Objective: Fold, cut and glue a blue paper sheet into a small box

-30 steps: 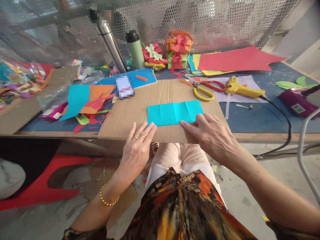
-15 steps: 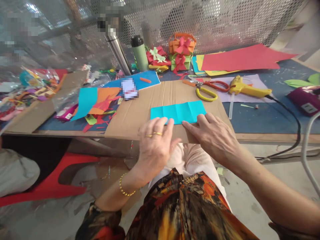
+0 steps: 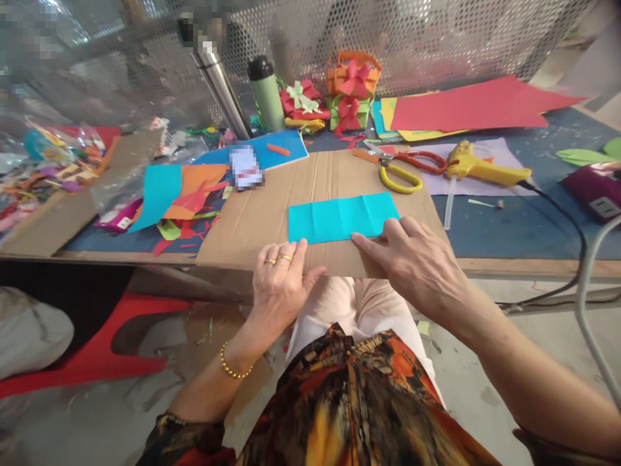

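Observation:
A blue rectangle of paper (image 3: 342,217) with several upright creases lies flat on a brown cardboard sheet (image 3: 272,213). My right hand (image 3: 412,255) grips its lower right corner, thumb along the near edge and the other fingers bent at the right end. By the lower left corner rests my left hand (image 3: 279,278), its fingertips at the paper's edge and its thumb held apart. Rings and a gold bead bracelet are on the left hand and wrist. Fingertips of the right hand are partly hidden behind its knuckles.
Scissors (image 3: 400,175) and a yellow glue gun (image 3: 485,169) with a black cord lie behind to the right. A phone (image 3: 245,167), paper scraps (image 3: 194,194), a green bottle (image 3: 266,97), a steel flask (image 3: 223,90), paper baskets (image 3: 353,81) and red sheets (image 3: 475,109) stand or lie around.
My left hand has slid left and toward me, off the paper's middle to its lower left corner. The right hand keeps its place on the paper. The view has shifted slightly.

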Motion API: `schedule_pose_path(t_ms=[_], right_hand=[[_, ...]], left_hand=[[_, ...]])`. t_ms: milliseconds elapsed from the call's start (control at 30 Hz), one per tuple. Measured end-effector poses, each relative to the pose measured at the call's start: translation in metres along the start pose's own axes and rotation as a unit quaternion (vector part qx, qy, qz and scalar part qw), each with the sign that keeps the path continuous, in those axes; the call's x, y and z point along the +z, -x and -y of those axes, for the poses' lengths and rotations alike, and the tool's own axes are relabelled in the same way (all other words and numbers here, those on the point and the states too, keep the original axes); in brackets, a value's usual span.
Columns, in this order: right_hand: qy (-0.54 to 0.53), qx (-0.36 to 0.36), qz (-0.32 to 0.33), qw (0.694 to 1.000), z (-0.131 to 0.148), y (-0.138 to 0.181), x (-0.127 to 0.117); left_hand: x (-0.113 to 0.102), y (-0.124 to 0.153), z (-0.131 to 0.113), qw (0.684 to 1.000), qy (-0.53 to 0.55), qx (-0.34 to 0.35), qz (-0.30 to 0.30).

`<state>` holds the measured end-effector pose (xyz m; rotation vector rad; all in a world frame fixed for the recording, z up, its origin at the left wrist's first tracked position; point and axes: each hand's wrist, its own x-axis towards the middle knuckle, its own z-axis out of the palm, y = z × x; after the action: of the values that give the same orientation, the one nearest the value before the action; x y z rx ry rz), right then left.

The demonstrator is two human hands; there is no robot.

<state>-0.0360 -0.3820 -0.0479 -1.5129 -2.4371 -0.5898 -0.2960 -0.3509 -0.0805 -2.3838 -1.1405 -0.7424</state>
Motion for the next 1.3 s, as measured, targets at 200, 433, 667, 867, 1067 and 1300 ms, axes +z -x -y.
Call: schedule_pose_path(t_ms=[200, 433, 667, 867, 1067, 1300], right_hand=[[0.008, -0.005, -0.011, 1.000, 0.000, -0.002, 0.003], [0.018, 0.004, 0.012, 1.000, -0.002, 0.000, -0.005], [0.049, 0.030, 0.022, 0.998, -0.020, 0.019, -0.010], [0.107, 0.070, 0.026, 0.991, -0.021, 0.025, -0.013], [0.032, 0.079, -0.055, 0.995, -0.021, 0.014, -0.018], [-0.080, -0.031, -0.016, 0.996, -0.004, 0.001, -0.003]], left_hand=[[-0.009, -0.018, -0.014, 0.992, -0.082, 0.037, 0.086], [-0.020, -0.037, -0.025, 0.974, -0.130, 0.024, 0.186], [-0.020, -0.034, -0.024, 0.972, -0.133, 0.017, 0.195], [-0.018, -0.033, -0.023, 0.976, -0.110, 0.021, 0.189], [-0.016, -0.031, -0.023, 0.978, -0.107, 0.029, 0.178], [-0.011, -0.036, 0.000, 0.979, -0.055, 0.053, 0.190]])
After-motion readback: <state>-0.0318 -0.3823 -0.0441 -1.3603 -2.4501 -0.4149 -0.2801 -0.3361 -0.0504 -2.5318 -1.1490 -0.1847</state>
